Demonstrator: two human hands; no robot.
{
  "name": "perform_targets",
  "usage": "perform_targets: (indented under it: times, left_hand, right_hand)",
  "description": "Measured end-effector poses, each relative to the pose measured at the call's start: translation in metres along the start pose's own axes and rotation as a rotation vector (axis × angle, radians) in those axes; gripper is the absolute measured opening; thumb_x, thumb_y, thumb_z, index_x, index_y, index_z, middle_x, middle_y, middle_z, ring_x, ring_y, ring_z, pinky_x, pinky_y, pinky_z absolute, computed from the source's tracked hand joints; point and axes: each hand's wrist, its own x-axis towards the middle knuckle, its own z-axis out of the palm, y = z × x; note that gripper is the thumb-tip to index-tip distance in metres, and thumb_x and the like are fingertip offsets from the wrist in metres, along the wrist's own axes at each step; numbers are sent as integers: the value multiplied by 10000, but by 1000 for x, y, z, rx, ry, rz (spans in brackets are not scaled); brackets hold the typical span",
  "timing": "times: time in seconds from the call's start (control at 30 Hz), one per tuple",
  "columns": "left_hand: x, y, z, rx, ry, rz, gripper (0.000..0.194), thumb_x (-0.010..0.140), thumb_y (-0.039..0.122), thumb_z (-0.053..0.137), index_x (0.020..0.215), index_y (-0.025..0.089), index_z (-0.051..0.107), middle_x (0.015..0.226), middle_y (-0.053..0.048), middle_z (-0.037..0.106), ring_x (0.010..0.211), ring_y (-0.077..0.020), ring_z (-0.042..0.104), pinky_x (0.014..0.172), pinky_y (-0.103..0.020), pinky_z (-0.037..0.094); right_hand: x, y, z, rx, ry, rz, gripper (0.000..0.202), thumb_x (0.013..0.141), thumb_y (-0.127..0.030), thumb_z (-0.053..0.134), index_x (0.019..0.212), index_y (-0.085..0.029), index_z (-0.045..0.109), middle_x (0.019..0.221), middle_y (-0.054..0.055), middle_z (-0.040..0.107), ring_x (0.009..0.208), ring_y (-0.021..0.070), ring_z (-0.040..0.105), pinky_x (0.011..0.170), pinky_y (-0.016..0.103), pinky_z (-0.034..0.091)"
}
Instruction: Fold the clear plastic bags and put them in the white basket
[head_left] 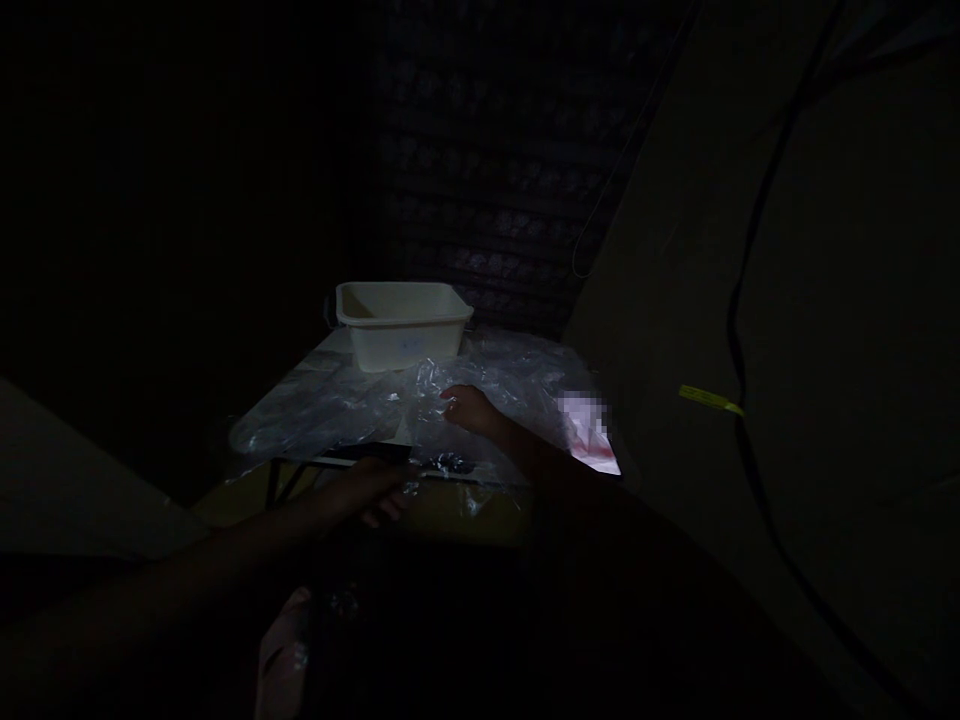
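Observation:
Clear plastic film or bags (510, 385) lie crumpled over a small table (330, 352). My right hand (471, 408) is over the middle of the plastic, its fingers curled and pinching part of it. Lower and to the left, my left hand (377, 488) is at the table's front edge, with plastic between its thumb and fingers and some hanging beside it. The dim light hides the fingertips in part. A pale rectangular tub (409, 345) stands at the back of the table, beyond both hands.
A bright, partly blurred sheet (592, 435) lies at the table's right corner. A dark cable (739, 300) with a yellow tag (703, 398) hangs on the right. Stacked rows of wrapped items (487, 180) rise behind. A pinkish object (283, 650) is low in front.

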Motion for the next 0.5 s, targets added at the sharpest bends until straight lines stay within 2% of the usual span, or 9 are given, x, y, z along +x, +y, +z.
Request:
perform_targets:
  times: [0.13,0.27,0.4,0.5]
  left_hand:
    - [4,-9,-2,-145,-114,-17,276,569,390,502,684,140,511,579,-1,561,504,-99,528,422,-178,357]
    - [3,-10,-1,-145,-135,-33,229,569,340,509,669,133,504,555,-1,554,492,-94,525,419,-174,353]
    - [-1,-7,1,-172,-161,-33,212,582,314,492,694,135,504,570,-4,566,509,-95,532,431,-175,358]
    - [-2,-6,2,-194,-164,-48,206,578,299,496,703,136,502,565,-1,570,505,-94,532,438,-178,362]
  right_hand:
    - [2,5,3,-30,9,-18,304,585,-134,469,883,-112,527,759,25,571,666,90,522,610,189,404]
    - [1,5,4,-145,29,-44,304,608,-145,453,905,-132,518,850,28,563,741,93,516,673,190,392]
    - [-11,-8,-5,-353,53,-49,353,655,-221,434,1004,-173,457,925,43,535,828,131,492,720,240,376]
    - [-24,-24,-9,-534,115,-207,454,689,-355,399,1108,-183,359,1081,88,436,1002,192,374,806,324,306]
